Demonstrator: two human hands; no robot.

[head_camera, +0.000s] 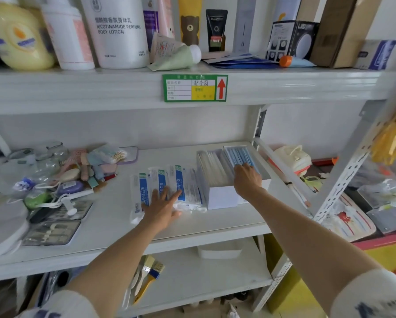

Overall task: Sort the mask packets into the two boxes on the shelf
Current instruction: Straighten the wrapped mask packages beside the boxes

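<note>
**Sorting mask packets, middle shelf**

Pressing flat on the loose mask packets (169, 187) with the left hand (161, 208), fingers straight and spread, gripping nothing. Lying fanned and overlapping near the front edge of the shelf (114, 228), just left of the boxes: thin, glossy, rectangular white packets with blue stripes, crinkled plastic at their lower ends.

Reaching into the right box (247, 161) with the right hand (247, 179), fingertips dipping among upright blue packets; hidden there, so cannot tell whether pinching one or only touching.

Standing side by side, touching, toward the right edge of the shelf: two open white card boxes, plain and square-cornered. Holding upright pale packets in the left box (222, 193), packed like files.

Crowding the left end: soaps, jars, combs, flat dark cases.
</note>
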